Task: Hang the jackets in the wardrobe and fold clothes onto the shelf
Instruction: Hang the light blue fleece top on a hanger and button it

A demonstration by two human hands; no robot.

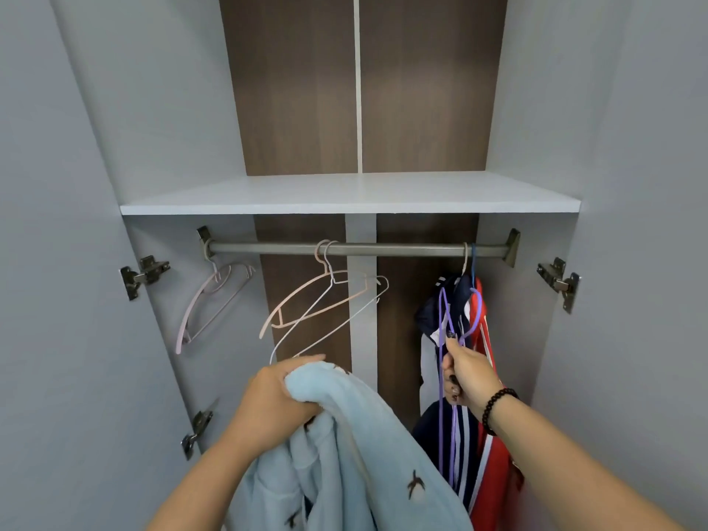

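An open grey wardrobe with a brown wood-grain back panel holds a white shelf (pixel 350 199) above a metal hanging rail (pixel 360 249). The left hand (pixel 277 396) has its fingers curled tight into a bunched pale blue fleece jacket with small dark bird prints (pixel 356 454), held low in front of the rail. The right hand (pixel 465 371) grips a purple wire hanger (pixel 444 339), fingers wrapped round its neck, just beside a navy and red striped jacket (pixel 479 454) hanging at the rail's right end. Pale pink and white empty hangers (pixel 325 300) hang further left.
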